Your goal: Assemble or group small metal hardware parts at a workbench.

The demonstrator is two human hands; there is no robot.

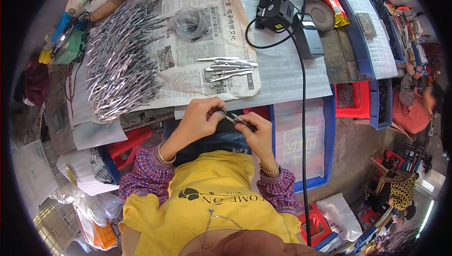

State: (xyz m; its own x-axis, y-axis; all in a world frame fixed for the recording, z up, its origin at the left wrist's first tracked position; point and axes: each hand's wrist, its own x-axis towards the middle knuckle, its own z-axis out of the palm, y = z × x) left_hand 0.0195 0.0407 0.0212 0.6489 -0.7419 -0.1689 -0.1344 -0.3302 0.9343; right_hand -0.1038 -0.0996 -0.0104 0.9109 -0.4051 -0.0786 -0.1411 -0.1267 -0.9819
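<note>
In front of my chest, just off the table's near edge, both hands meet at a slim silver metal piece with a dark part (230, 116). My left hand (201, 119) pinches its left end between thumb and fingers. My right hand (258, 134) grips the other end, fingers curled round it; its exact kind is too small to tell. Beyond them, a small group of slim silver metal pieces (230, 67) lies on a newspaper (188, 75). A big heap of similar thin pointed metal pieces (125, 63) covers the newspaper's left side.
A clear plastic bundle (189, 23) rests on the newspaper. Behind it to the right are a black boxy device (277, 12) with a cable and a grey power bank (308, 37). A blue-rimmed tray (328, 148) stands at my right. Red stools flank me; other people sit far right.
</note>
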